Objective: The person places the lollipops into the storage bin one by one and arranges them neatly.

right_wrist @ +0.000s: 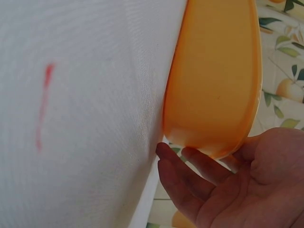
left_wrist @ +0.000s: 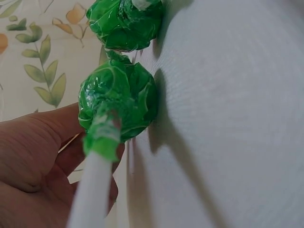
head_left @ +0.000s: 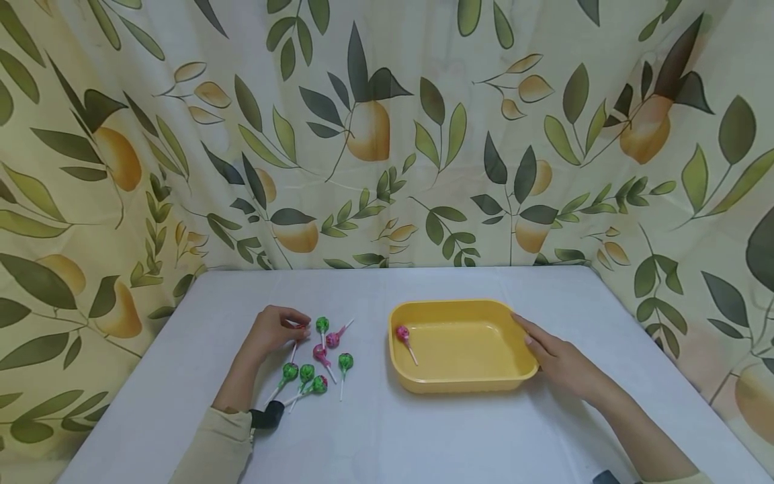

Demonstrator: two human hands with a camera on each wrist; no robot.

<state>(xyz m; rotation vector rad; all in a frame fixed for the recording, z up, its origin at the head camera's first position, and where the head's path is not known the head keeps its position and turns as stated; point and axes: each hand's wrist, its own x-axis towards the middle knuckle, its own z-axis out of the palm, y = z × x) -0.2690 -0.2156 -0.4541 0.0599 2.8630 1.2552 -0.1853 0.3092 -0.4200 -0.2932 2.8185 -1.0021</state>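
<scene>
My left hand pinches a lollipop whose red wrapper is mostly covered by the fingertips; its white stick points down. Beside this hand lie several wrapped lollipops, among them a green one and a pink one. In the left wrist view a green lollipop stands close in front of the fingers and hides part of them. At the right end of a yellow tray, my right hand holds the rim, its fingers bent against the outer wall. One pink lollipop lies inside the tray's left side.
A white cloth covers the table. Behind and at both sides hangs a curtain printed with leaves and fruit. A red streak marks the white surface in the right wrist view.
</scene>
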